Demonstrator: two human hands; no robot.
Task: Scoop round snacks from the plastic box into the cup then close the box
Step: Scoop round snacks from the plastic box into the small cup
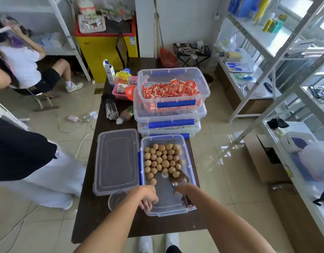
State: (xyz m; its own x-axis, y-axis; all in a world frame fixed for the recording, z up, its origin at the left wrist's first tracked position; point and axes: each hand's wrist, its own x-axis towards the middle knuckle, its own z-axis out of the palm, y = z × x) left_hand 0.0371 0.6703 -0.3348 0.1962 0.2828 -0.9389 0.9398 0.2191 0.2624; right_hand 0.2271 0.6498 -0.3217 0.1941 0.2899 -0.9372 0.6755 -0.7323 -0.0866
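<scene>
The open clear plastic box (191, 162) with blue clips stands on the near end of the dark table. Several round tan snacks (162, 158) fill its far half. Its clear lid (117, 161) lies flat to the left, touching the box. A clear cup (115, 199) stands at the lid's near edge, partly hidden by my left forearm. My left hand (149, 198) curls over the box's near-left wall. My right hand (183, 191) holds the handle of a brown scoop (179, 178), whose bowl rests inside the box against the nearest snacks, with one snack on it.
Three stacked clear bins (173, 106) stand just beyond the box, the top one full of red packets. A pink basket (121, 88) and a carton sit further back. A person in dark clothes (20, 152) stands at the left. Metal shelves (285, 88) line the right.
</scene>
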